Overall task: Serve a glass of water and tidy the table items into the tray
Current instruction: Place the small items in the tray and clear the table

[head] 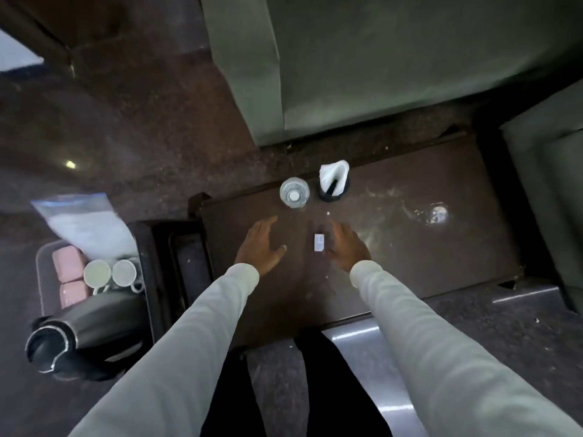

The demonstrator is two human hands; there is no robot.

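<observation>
Both hands hover over dark bench, fingers spread & relaxed, holding nothing. Left hand [260, 246] sits just short of water bottle [294, 192], which stands upright beyond its fingertips: clear plastic, white cap, seen from above. Small white packet [319, 242] lies flat between the hands, just beside right hand [346, 247] at its thumb side. Dark holder w/ white napkins [333, 182] stands beyond right hand, next to bottle. Glass [438, 213] well off to the right of right hand: clear, hard to make out. Tray [189, 266] lies left of left hand, dark, long.
</observation>
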